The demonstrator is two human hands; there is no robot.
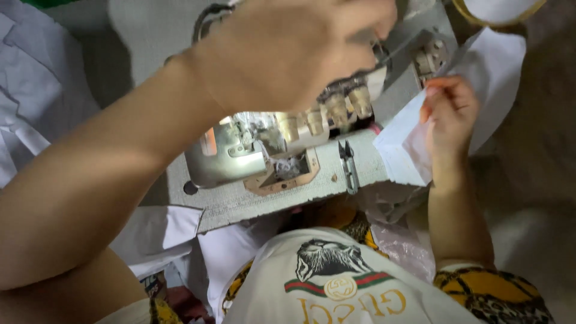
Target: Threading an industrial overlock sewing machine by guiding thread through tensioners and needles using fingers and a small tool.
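Left forearm fills the near left of the view, running up to the left hand (pixel 294 51), which sits over the top of the sewing machine (pixel 252 150). Fingers curl down toward the thread-tension knobs (pixel 336 108); cannot tell whether they pinch anything, since the back of the hand hides the fingertips.

Right hand (pixel 447 114) is at the right edge of the machine table (pixel 282 192), fingers closed on a white fabric piece (pixel 408 144). That piece lies half on the table's right corner and half hanging off it, folded edge toward the machine. More white fabric (pixel 498 66) spreads behind the hand, up toward the top right.

4 brass-coloured knobs sit in a row along the machine's front, rising to the right. Below them: shiny metal cover on the left, open needle area with thread lint in the middle. Small thread snips (pixel 348 165) lie flat on the table just right of the needle area, near the white piece but not touching it.

White cloth pieces (pixel 36 90) are heaped at far left, well apart from both hands. More white cloth (pixel 162 234) hangs below the table's front edge. Person's white printed shirt (pixel 336 282) shows at bottom centre.
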